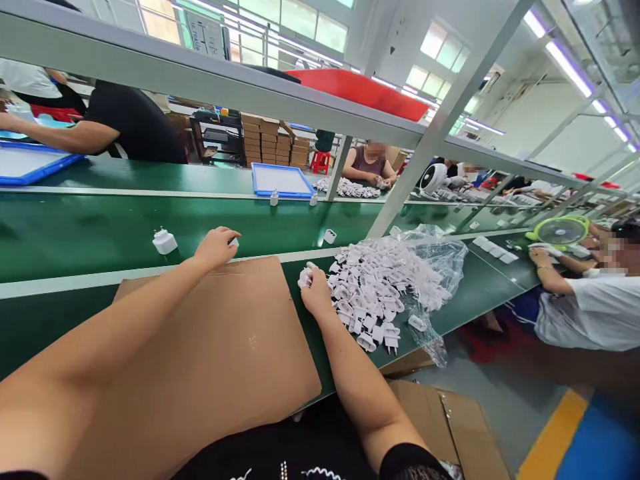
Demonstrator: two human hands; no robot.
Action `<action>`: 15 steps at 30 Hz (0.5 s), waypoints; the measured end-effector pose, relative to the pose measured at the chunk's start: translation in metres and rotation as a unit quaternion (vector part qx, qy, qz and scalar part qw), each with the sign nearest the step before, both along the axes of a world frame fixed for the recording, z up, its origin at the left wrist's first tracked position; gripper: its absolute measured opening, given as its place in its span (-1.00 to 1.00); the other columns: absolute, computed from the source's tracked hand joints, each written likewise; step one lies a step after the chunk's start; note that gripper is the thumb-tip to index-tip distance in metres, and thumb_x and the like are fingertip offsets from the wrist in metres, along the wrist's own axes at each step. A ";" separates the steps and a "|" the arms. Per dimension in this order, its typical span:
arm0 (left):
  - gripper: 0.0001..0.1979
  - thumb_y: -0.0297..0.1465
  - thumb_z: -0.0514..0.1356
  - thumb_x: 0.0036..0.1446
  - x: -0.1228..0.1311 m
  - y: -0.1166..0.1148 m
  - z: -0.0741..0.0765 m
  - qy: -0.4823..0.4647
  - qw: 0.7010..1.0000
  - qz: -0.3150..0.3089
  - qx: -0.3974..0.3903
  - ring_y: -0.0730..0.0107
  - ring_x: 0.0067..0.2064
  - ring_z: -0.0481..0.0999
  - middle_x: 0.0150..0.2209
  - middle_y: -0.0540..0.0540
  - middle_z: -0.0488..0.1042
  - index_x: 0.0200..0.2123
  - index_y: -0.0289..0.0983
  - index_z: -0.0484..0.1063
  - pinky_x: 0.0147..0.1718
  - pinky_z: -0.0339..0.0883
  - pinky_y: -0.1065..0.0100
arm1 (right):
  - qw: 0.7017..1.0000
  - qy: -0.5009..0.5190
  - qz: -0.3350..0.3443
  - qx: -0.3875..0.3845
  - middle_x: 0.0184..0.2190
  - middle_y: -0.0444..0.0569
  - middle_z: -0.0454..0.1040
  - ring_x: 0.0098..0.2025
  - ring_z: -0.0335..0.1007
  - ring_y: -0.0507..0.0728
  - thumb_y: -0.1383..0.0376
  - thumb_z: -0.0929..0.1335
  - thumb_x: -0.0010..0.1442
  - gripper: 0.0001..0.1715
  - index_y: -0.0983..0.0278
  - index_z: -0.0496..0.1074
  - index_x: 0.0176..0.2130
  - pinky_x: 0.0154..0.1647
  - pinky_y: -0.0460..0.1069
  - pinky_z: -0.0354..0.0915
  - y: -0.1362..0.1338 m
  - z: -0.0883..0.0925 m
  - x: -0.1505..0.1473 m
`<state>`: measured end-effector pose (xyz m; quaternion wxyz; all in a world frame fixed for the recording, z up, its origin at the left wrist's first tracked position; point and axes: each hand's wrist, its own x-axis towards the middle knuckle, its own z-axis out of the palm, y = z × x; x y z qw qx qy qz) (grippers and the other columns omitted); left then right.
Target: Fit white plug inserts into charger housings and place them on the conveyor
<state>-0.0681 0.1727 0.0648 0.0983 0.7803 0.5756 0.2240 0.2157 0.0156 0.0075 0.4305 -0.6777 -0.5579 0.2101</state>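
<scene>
My left hand (216,245) reaches over the far edge of a brown cardboard sheet (210,353) to the green belt, its fingers closed on a small white plug part (234,243). My right hand (315,288) rests at the left edge of a heap of white plug parts (373,290), fingers curled round one white part (304,277). The heap lies partly on a clear plastic bag (435,260). A white charger body (165,241) stands on the belt left of my left hand.
Another white part (329,236) lies on the belt. A slanted metal post (440,127) rises behind the heap. Blue trays (281,181) sit across the green conveyor (75,233). Other people work opposite and to the right, near a green fan (559,231). A cardboard box (450,420) stands below.
</scene>
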 end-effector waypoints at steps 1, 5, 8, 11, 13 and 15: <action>-0.61 -0.31 0.19 0.01 0.009 -0.014 -0.001 -0.008 1.000 -0.024 0.008 0.03 0.04 0.49 0.14 -0.16 0.46 -0.07 -0.19 0.59 -0.01 0.39 0.22 | 0.999 0.046 0.006 0.018 0.08 0.12 0.44 0.01 0.47 0.17 0.35 0.35 0.13 -0.37 0.28 0.35 0.20 0.13 0.06 0.37 0.000 0.001 -0.002; -0.79 -0.26 0.24 0.00 0.041 -0.080 -0.011 -0.019 0.996 -0.085 -0.011 0.08 -0.14 0.54 -0.15 -0.10 0.58 -0.28 -0.15 0.57 -0.23 0.35 0.26 | 0.957 0.280 0.067 0.037 -0.08 0.04 0.57 -0.18 0.52 0.10 0.23 0.44 0.03 -0.47 0.28 0.45 0.02 -0.07 0.01 0.43 0.001 0.006 -0.012; -0.71 -0.09 0.33 -0.03 0.053 -0.116 -0.020 -0.040 0.995 -0.060 -0.067 0.06 -0.18 0.53 -0.24 -0.13 0.55 -0.35 -0.16 0.53 -0.29 0.34 0.26 | 0.920 0.380 0.097 -0.003 -0.16 0.00 0.59 -0.28 0.50 0.06 0.18 0.49 -0.02 -0.47 0.26 0.52 -0.03 -0.21 -0.03 0.40 -0.002 0.009 -0.017; -0.39 0.03 0.46 -0.28 0.052 -0.134 -0.027 -0.110 0.982 -0.078 -0.134 0.06 -0.18 0.53 -0.11 -0.18 0.50 -0.16 -0.18 0.56 -0.23 0.41 0.23 | 0.894 0.435 0.101 -0.036 -0.24 -0.05 0.60 -0.34 0.48 0.03 0.17 0.55 -0.12 -0.43 0.25 0.53 -0.07 -0.27 -0.06 0.38 -0.006 0.011 -0.020; -0.27 -0.01 0.47 -0.28 0.050 -0.141 -0.033 -0.176 0.963 -0.108 -0.174 0.13 -0.21 0.53 -0.04 -0.18 0.47 0.00 -0.19 0.53 -0.20 0.44 0.21 | 0.888 0.444 0.109 -0.045 -0.25 -0.06 0.60 -0.34 0.48 0.03 0.17 0.58 -0.14 -0.43 0.25 0.53 -0.11 -0.29 -0.07 0.37 -0.009 0.012 -0.022; -0.32 -0.04 0.43 -0.18 0.050 -0.148 -0.040 -0.232 0.947 -0.123 -0.186 0.20 -0.26 0.52 -0.06 -0.15 0.47 0.02 -0.21 0.52 -0.21 0.44 0.21 | 0.896 0.423 0.128 -0.037 -0.24 -0.06 0.60 -0.30 0.49 0.04 0.15 0.58 -0.11 -0.46 0.24 0.54 -0.12 -0.27 -0.07 0.38 -0.011 0.012 -0.025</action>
